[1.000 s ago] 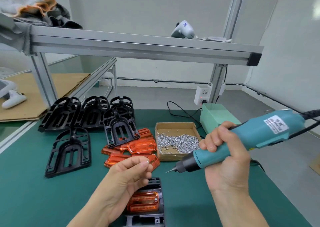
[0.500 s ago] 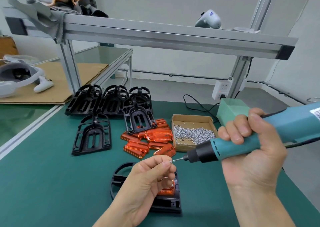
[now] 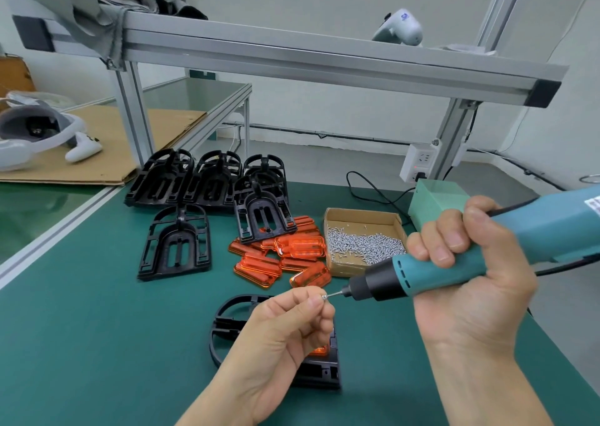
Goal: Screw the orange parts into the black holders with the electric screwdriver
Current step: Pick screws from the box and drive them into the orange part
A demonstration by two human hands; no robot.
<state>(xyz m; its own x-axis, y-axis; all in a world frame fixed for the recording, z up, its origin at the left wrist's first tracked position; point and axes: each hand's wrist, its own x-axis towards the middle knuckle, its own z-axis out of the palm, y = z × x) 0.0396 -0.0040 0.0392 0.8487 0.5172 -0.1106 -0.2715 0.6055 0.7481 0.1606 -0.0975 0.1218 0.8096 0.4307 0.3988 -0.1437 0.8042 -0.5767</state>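
Head view: the left hand pinches a small screw between thumb and forefinger, touching it to the bit tip of the electric screwdriver. The right hand wraps its fingers tightly round the teal body. Below the left hand, on the green tabletop, lies a black holder with an orange part seated in it, mostly hidden. Loose orange parts, spare holders and a cardboard box of screws lie beyond. The screw is tiny; it may slip off the bit and drop if released before it seats squarely.
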